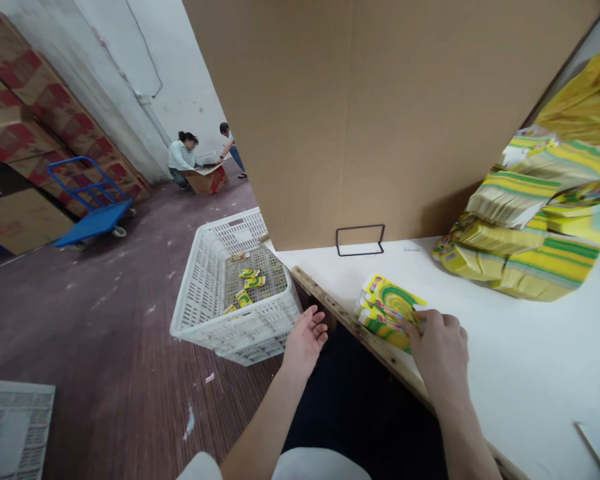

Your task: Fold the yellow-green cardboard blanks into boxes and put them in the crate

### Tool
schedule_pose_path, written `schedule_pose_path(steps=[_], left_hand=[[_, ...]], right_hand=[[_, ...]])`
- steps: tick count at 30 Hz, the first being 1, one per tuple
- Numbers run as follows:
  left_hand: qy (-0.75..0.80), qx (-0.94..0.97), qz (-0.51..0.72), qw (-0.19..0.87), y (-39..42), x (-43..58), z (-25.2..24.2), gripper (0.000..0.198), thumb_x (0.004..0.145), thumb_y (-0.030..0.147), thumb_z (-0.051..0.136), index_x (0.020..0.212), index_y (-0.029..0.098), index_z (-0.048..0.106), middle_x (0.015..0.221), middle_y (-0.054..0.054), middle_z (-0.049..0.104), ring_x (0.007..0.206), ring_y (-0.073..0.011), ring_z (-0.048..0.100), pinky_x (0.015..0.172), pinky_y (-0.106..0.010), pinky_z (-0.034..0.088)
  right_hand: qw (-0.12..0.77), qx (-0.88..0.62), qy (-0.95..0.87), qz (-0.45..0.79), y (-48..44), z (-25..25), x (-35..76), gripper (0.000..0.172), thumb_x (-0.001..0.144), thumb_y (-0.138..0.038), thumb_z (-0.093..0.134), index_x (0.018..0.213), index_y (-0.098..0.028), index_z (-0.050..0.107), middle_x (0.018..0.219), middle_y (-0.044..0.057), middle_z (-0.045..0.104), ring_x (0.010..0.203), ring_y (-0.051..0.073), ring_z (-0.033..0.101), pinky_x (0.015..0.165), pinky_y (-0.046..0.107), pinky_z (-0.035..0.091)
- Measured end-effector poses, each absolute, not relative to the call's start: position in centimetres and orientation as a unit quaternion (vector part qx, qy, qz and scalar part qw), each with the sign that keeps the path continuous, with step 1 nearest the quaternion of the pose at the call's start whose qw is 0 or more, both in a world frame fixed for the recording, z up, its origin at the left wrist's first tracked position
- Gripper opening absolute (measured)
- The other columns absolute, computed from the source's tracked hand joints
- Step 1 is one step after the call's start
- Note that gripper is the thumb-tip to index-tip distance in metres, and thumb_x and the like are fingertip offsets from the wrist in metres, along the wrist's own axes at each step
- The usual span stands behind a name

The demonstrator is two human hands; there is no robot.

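Counter [530, 360]: bright white; I see soft light on it.
Cardboard [350, 133]: brown shadow at its lower right.
Yellow packs [387, 300]: small print too soft for me to read.
Stacked boxes [45, 100]: leaning, stretched near my view's edge.

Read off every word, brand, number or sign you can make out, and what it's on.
No text is legible.
Yellow-green cartons at the right hand: red logo and lettering, too blurred.
Small packs in the white crate: too small.
Stacked yellow-green packaging on the right: print unreadable.
Brown boxes at far left: red printed areas, no readable words.
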State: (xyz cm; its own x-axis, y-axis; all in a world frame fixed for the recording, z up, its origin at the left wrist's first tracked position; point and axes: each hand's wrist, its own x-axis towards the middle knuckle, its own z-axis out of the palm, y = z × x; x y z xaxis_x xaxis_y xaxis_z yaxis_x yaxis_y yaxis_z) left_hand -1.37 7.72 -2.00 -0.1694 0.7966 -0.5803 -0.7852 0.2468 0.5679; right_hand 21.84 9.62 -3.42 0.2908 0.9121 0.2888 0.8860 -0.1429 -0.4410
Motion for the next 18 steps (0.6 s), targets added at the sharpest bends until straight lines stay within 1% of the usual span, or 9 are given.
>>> schedule_pose_path(steps=[4, 6, 8, 10, 12, 13, 15, 17, 18], left_hand=[[0.459, 0.029, 0.609, 0.646, 7.2, -1.5, -2.5, 0.019, 0.086, 0.02, 0.07, 0.103, 0.013, 0.065, 0.08, -0.003, 0.069, 0.056, -0.0088, 0.06, 0.053, -0.019, 0.048], [0.448, 0.063, 0.603, 0.657, 6.8, -1.2, -2.5, 0.023, 0.085, 0.026, 0.071, 0.103, 0.012, 0.066, 0.082, -0.005, 0.07, 0.061, -0.0109, 0.062, 0.056, -0.021, 0.049], [0.417, 0.129, 0.597, 0.673, 6.4, -0.5, -2.5, 0.039, 0.08, 0.039, 0.077, 0.106, 0.012, 0.067, 0.091, -0.009, 0.071, 0.072, -0.0158, 0.066, 0.063, -0.025, 0.053], [0.375, 0.202, 0.604, 0.673, 6.1, 0.5, -2.2, 0.06, 0.069, 0.054, 0.083, 0.111, 0.015, 0.066, 0.107, -0.013, 0.07, 0.091, -0.0229, 0.068, 0.076, -0.032, 0.056], [0.333, 0.247, 0.628, 0.658, 5.8, 1.6, -1.6, 0.078, 0.059, 0.07, 0.083, 0.115, 0.019, 0.065, 0.119, -0.013, 0.067, 0.109, -0.029, 0.064, 0.09, -0.038, 0.054], [0.312, 0.262, 0.639, 0.653, 5.7, 2.2, -1.2, 0.082, 0.057, 0.076, 0.081, 0.115, 0.02, 0.065, 0.12, -0.012, 0.067, 0.113, -0.0308, 0.062, 0.094, -0.04, 0.053], [0.277, 0.273, 0.659, 0.643, 5.7, 3.1, -0.4, 0.08, 0.059, 0.084, 0.073, 0.106, 0.019, 0.067, 0.107, -0.011, 0.068, 0.106, -0.0308, 0.063, 0.092, -0.042, 0.053], [0.253, 0.25, 0.684, 0.637, 5.9, 3.8, 0.2, 0.07, 0.065, 0.083, 0.069, 0.09, 0.018, 0.066, 0.084, -0.007, 0.064, 0.082, -0.024, 0.062, 0.08, -0.038, 0.053], [0.246, 0.227, 0.698, 0.633, 6.1, 3.9, 0.5, 0.065, 0.067, 0.081, 0.068, 0.083, 0.017, 0.064, 0.074, -0.004, 0.058, 0.071, -0.0195, 0.057, 0.074, -0.035, 0.052]], right_hand=[[0.297, -0.754, -0.583, 0.056, 9.6, -2.5, 21.6, 0.024, 0.086, -0.038, 0.054, 0.099, -0.018, 0.056, 0.089, 0.016, 0.065, 0.088, 0.036, 0.06, 0.08, 0.048, 0.047], [0.325, -0.754, -0.565, 0.078, 9.1, -1.9, 21.4, 0.025, 0.086, -0.043, 0.052, 0.097, -0.02, 0.053, 0.089, 0.014, 0.066, 0.088, 0.035, 0.062, 0.075, 0.046, 0.047], [0.375, -0.745, -0.54, 0.111, 8.3, -1.2, 20.9, 0.033, 0.085, -0.053, 0.053, 0.096, -0.022, 0.051, 0.09, 0.012, 0.067, 0.08, 0.031, 0.064, 0.067, 0.041, 0.048], [0.426, -0.705, -0.543, 0.167, 7.1, -0.6, 19.9, 0.039, 0.082, -0.058, 0.058, 0.096, -0.023, 0.051, 0.087, 0.008, 0.066, 0.07, 0.025, 0.064, 0.06, 0.035, 0.047], [0.449, -0.629, -0.586, 0.245, 5.7, -0.3, 18.2, 0.034, 0.084, -0.053, 0.063, 0.096, -0.023, 0.052, 0.082, 0.004, 0.064, 0.064, 0.02, 0.061, 0.057, 0.03, 0.048], [0.449, -0.585, -0.611, 0.285, 5.1, -0.2, 17.3, 0.028, 0.087, -0.048, 0.063, 0.094, -0.024, 0.052, 0.078, 0.002, 0.062, 0.062, 0.018, 0.059, 0.056, 0.028, 0.048], [0.445, -0.512, -0.643, 0.356, 3.9, -0.4, 15.5, 0.02, 0.09, -0.04, 0.061, 0.088, -0.024, 0.05, 0.073, -0.001, 0.059, 0.06, 0.015, 0.057, 0.055, 0.025, 0.048], [0.462, -0.476, -0.639, 0.389, 3.1, -0.9, 14.2, 0.018, 0.092, -0.034, 0.061, 0.085, -0.024, 0.048, 0.074, -0.001, 0.057, 0.061, 0.014, 0.056, 0.055, 0.024, 0.049], [0.473, -0.469, -0.631, 0.397, 2.7, -1.2, 13.7, 0.017, 0.092, -0.033, 0.061, 0.086, -0.024, 0.048, 0.075, -0.001, 0.057, 0.062, 0.014, 0.057, 0.057, 0.023, 0.05]])
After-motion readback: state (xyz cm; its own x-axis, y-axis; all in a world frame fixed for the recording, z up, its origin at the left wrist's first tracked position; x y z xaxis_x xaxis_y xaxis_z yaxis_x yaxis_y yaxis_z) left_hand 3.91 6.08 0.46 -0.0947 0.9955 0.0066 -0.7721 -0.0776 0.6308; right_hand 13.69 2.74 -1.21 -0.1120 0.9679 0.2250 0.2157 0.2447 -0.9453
